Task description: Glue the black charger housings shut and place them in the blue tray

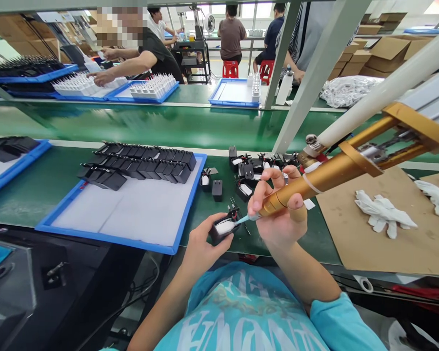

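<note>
My left hand is closed around a small black charger housing with a white inside, held just above the near edge of the green bench. My right hand grips a gold glue dispenser gun, whose pale blue nozzle tip touches the open housing. The gun's white tube runs up and off to the right. Behind my hands lies a loose cluster of black charger parts.
A blue tray with rows of black chargers sits left of my hands. Brown cardboard with white gloves lies to the right. A slanted metal post rises behind. Other people work at the far bench with trays of white parts.
</note>
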The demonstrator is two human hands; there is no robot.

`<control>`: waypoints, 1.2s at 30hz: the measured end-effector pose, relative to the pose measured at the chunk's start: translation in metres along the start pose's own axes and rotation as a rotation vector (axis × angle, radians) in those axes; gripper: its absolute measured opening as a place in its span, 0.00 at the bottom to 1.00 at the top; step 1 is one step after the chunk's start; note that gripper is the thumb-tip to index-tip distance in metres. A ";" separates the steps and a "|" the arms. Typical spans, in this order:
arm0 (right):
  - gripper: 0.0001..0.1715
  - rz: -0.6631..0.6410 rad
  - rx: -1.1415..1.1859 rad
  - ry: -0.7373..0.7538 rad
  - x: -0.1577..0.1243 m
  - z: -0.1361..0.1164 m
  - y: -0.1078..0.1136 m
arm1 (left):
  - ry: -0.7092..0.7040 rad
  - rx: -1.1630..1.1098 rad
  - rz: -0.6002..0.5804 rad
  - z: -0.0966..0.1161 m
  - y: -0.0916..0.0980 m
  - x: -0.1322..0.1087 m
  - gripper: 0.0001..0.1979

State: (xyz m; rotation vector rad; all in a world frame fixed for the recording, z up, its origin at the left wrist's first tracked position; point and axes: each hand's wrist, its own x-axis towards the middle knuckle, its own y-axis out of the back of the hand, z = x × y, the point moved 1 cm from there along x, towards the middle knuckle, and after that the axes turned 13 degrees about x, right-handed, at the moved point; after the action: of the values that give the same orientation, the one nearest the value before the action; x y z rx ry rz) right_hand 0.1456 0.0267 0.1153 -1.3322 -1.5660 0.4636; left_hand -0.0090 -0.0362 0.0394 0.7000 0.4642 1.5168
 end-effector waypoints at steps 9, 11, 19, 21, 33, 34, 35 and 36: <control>0.19 0.005 -0.017 -0.015 0.000 0.005 -0.005 | -0.039 -0.070 0.005 0.003 -0.019 0.010 0.19; 0.20 0.005 -0.023 -0.017 0.000 0.005 -0.007 | -0.066 -0.100 0.006 0.007 -0.023 0.011 0.20; 0.13 -0.023 0.019 -0.021 -0.001 0.004 -0.008 | -0.115 -0.088 0.065 0.015 -0.027 0.015 0.20; 0.14 -0.014 0.013 -0.019 0.000 0.005 -0.008 | -0.119 -0.081 0.062 0.016 -0.026 0.015 0.21; 0.25 0.004 -0.016 0.031 0.004 0.002 0.005 | -0.020 0.190 -0.024 -0.035 -0.015 0.020 0.17; 0.25 0.025 -0.025 0.034 0.004 0.001 0.007 | -0.007 0.193 -0.043 -0.042 -0.014 0.020 0.17; 0.24 0.046 -0.034 0.040 0.005 0.000 0.010 | 0.007 0.185 -0.067 -0.046 -0.012 0.020 0.18; 0.24 0.062 -0.041 0.048 0.006 -0.002 0.012 | 0.023 0.168 -0.099 -0.049 -0.010 0.021 0.18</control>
State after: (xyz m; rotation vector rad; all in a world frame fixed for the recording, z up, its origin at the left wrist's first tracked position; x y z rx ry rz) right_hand 0.1534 0.0349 0.1092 -1.4160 -1.5057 0.4364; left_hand -0.0338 -0.0086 0.0003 0.7791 0.6398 1.4046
